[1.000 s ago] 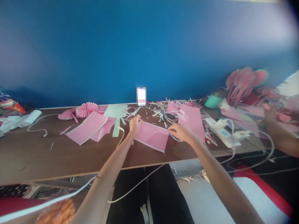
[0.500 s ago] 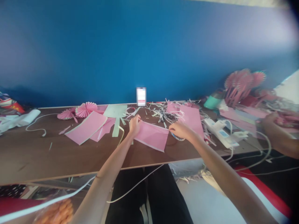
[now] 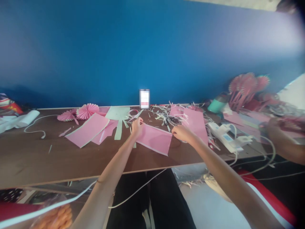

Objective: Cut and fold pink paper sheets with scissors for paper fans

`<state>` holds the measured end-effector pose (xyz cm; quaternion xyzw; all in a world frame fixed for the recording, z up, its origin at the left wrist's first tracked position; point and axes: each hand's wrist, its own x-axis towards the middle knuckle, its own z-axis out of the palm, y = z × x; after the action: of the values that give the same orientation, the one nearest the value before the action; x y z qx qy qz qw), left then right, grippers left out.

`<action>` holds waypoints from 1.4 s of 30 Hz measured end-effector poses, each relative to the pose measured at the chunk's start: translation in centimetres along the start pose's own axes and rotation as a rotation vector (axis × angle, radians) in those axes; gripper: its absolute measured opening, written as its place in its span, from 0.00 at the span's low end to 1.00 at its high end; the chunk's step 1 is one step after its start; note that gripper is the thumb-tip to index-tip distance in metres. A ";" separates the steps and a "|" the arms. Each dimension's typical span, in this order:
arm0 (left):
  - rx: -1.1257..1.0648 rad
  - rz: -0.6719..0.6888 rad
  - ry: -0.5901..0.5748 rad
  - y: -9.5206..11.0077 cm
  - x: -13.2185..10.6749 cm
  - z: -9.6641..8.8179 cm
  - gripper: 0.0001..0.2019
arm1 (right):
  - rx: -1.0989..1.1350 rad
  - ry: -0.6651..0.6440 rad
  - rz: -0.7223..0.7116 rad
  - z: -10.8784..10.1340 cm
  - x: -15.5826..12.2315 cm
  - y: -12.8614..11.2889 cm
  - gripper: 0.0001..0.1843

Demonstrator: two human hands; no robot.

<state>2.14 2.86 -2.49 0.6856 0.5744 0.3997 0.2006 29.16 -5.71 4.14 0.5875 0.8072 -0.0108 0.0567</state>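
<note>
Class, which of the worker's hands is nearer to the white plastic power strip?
Right. The right hand is left of the power strip, apart from it; the left hand is farther left, at the left end of the pink rectangular paper sheet.

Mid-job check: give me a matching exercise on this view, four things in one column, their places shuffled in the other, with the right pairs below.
Things
1. Pink rectangular paper sheet at front centre
2. White plastic power strip
3. Bright rectangular screen
4. Two round pink pleated-paper rosettes

Places
A. Upright before the blue wall
B. Left of the left hand
C. Right of the right hand
D. Between the two hands

Pairs: 1-D, 2-C, 3-A, 4-B
</note>
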 end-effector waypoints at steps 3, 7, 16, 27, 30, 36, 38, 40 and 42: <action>0.013 -0.040 -0.007 0.0 0.1 0.1 0.07 | 0.003 -0.025 0.002 -0.1 0.1 0.0 0.15; 0.006 -0.010 0.003 -0.2 0.2 0.1 0.06 | 0.006 -0.056 0.000 -0.4 0.1 -0.3 0.16; 0.033 0.039 -0.030 -0.8 0.4 0.3 0.07 | -0.016 -0.074 0.005 -0.6 0.3 -0.6 0.15; 0.155 0.124 -0.047 -0.3 -0.1 0.3 0.09 | -0.074 -0.083 -0.010 0.2 0.4 -0.8 0.17; 0.264 0.148 -0.096 0.4 -0.2 0.3 0.10 | -0.090 -0.082 -0.001 0.3 0.3 -1.0 0.17; 0.437 0.233 -0.172 1.9 -1.2 0.0 0.10 | -0.090 -0.073 0.003 -0.1 0.0 -1.3 0.17; 0.483 0.258 -0.194 2.3 -2.1 -0.1 0.12 | -0.076 -0.081 0.011 -0.3 -0.1 -1.3 0.17; 0.524 0.255 -0.186 2.7 -3.1 0.0 0.15 | -0.055 -0.079 0.014 -0.7 -0.3 -1.2 0.18; 0.543 0.245 -0.179 3.0 -3.9 0.2 0.17 | -0.032 -0.053 0.019 -1.2 -0.6 -0.9 0.17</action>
<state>4.13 -1.60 -1.68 0.8107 0.5533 0.1911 0.0102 28.35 -6.43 5.39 0.5935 0.8000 -0.0130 0.0874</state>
